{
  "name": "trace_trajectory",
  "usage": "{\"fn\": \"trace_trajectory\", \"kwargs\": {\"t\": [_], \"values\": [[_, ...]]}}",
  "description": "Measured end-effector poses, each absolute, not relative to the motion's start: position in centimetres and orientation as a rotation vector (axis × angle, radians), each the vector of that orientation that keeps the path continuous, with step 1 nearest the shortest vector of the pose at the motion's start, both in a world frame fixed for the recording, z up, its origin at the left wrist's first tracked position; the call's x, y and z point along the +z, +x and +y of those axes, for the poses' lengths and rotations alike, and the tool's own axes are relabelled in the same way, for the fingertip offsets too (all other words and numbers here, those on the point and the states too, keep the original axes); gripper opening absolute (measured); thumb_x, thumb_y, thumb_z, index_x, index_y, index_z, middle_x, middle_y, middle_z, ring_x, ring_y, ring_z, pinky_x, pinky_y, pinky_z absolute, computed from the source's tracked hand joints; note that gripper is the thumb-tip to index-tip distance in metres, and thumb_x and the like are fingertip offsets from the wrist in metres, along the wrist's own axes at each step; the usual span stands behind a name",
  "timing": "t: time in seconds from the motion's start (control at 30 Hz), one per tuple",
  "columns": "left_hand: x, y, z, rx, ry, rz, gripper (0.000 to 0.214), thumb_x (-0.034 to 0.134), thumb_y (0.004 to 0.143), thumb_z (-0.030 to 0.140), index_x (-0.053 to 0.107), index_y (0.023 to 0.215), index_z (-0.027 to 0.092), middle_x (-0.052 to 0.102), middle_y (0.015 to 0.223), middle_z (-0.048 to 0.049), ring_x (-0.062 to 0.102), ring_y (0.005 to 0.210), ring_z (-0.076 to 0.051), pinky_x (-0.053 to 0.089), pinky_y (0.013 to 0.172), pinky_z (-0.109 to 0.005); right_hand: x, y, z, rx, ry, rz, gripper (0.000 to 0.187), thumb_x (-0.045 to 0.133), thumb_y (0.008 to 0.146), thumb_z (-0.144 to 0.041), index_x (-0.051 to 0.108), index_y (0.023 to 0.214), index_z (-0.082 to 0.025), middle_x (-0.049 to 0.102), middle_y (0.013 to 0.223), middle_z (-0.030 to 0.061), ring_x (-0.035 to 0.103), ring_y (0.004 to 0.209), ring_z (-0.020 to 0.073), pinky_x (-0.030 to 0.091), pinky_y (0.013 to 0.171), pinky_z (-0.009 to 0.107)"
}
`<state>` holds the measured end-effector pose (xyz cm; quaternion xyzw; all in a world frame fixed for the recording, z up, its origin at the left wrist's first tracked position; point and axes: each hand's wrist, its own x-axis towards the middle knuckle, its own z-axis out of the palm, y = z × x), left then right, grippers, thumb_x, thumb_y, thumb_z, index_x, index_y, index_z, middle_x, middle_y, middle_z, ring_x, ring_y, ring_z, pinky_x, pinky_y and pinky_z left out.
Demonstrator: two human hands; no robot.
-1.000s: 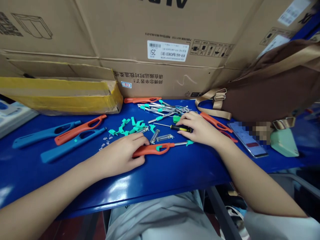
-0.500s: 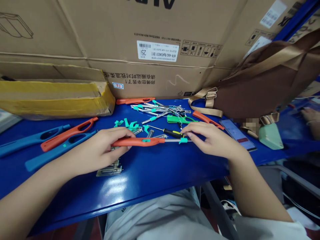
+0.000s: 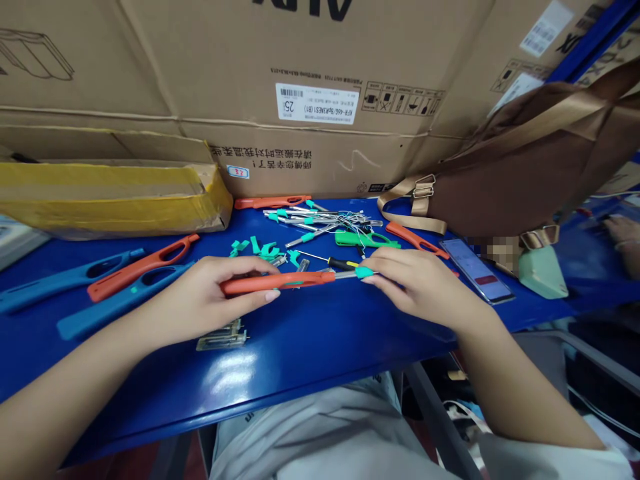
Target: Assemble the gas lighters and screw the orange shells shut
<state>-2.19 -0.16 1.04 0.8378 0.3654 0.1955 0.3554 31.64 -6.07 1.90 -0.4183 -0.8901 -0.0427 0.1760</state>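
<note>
The carton (image 3: 240, 67) stands upright beyond the orange lighter (image 3: 290, 281), which is held across the near part of the blue table (image 3: 320, 347). The bag (image 3: 525, 180) sits beyond the lighter to its right, the yellow-taped box (image 3: 120, 213) beyond it to the left. The left hand (image 3: 215, 293) has its fingers and thumb clamped on the lighter's body; the right hand (image 3: 420, 283) has its fingers and thumb drawn together on the teal clip (image 3: 365, 272) at the lighter's rod end. Left of the lighter lie the blue shells (image 3: 55, 283) with an orange shell (image 3: 117, 282) between them; right of it, the phone (image 3: 477, 270). Just beyond it, partly hidden, is the screwdriver (image 3: 339, 263), with loose clips (image 3: 267, 251) farther left.
</note>
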Motion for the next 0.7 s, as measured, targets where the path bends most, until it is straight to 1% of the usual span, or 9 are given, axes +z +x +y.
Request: {"fn": "trace_trajectory", "kwargs": {"t": [0.13, 0.23, 0.33, 0.43, 0.57, 0.7], "values": [[0.3, -1.8, -0.9, 0.51, 2.172, 0.923, 0.033, 0.07, 0.09, 0.044, 0.075, 0.114, 0.022, 0.066, 0.076, 0.0022, 0.05, 0.06, -0.01, 0.04, 0.052, -0.018, 1.9, 29.6, -6.0, -0.198, -1.149, -2.614, 0.03, 0.045, 0.106, -0.033, 0.069, 0.109, -0.015, 0.074, 0.104, 0.0082, 0.069, 0.088, 0.0213, 0.048, 0.075, 0.033], [0.1, -1.5, -1.4, 0.479, 2.114, 0.899, 0.032, 0.067, 0.091, 0.045, 0.077, 0.109, 0.02, 0.059, 0.068, 0.0027, 0.044, 0.057, -0.009, 0.035, 0.049, -0.019, 1.4, 28.2, -5.8, -0.117, -1.13, -2.667, 0.028, 0.043, 0.106, -0.029, 0.068, 0.106, -0.015, 0.071, 0.096, 0.0059, 0.065, 0.078, 0.0184, 0.042, 0.065, 0.03], [0.3, -1.2, -1.6, 0.465, 2.016, 0.915, 0.033, 0.067, 0.09, 0.046, 0.078, 0.104, 0.018, 0.052, 0.062, 0.0036, 0.037, 0.054, -0.008, 0.029, 0.046, -0.019, 0.9, 27.6, -5.8, -0.075, -1.135, -2.609, 0.027, 0.044, 0.105, -0.028, 0.067, 0.102, -0.014, 0.068, 0.09, 0.0055, 0.062, 0.073, 0.0174, 0.038, 0.062, 0.03], [0.5, -0.9, -1.8, 0.462, 1.896, 0.929, 0.033, 0.068, 0.089, 0.047, 0.077, 0.098, 0.016, 0.048, 0.059, 0.0041, 0.037, 0.052, -0.008, 0.029, 0.045, -0.019, 0.8, 27.5, -5.8, -0.057, -1.129, -2.565, 0.028, 0.044, 0.105, -0.028, 0.067, 0.099, -0.013, 0.067, 0.087, 0.0063, 0.061, 0.071, 0.0173, 0.037, 0.061, 0.029], [0.5, -0.7, -1.9, 0.439, 1.798, 0.931, 0.035, 0.067, 0.089, 0.048, 0.073, 0.089, 0.014, 0.049, 0.057, 0.0038, 0.039, 0.05, -0.008, 0.03, 0.044, -0.019, 1.0, 27.5, -5.8, -0.028, -1.125, -2.577, 0.026, 0.044, 0.103, -0.025, 0.066, 0.096, -0.013, 0.066, 0.083, 0.0064, 0.06, 0.069, 0.0174, 0.035, 0.059, 0.029], [0.6, -0.6, -1.9, 0.448, 1.817, 0.95, 0.036, 0.067, 0.088, 0.049, 0.072, 0.084, 0.013, 0.047, 0.057, 0.0039, 0.037, 0.05, -0.008, 0.028, 0.044, -0.02, 0.5, 27.3, -5.4, -0.003, -1.121, -2.552, 0.021, 0.045, 0.1, -0.022, 0.064, 0.094, -0.014, 0.065, 0.082, 0.0067, 0.059, 0.07, 0.0182, 0.036, 0.059, 0.029]]}}
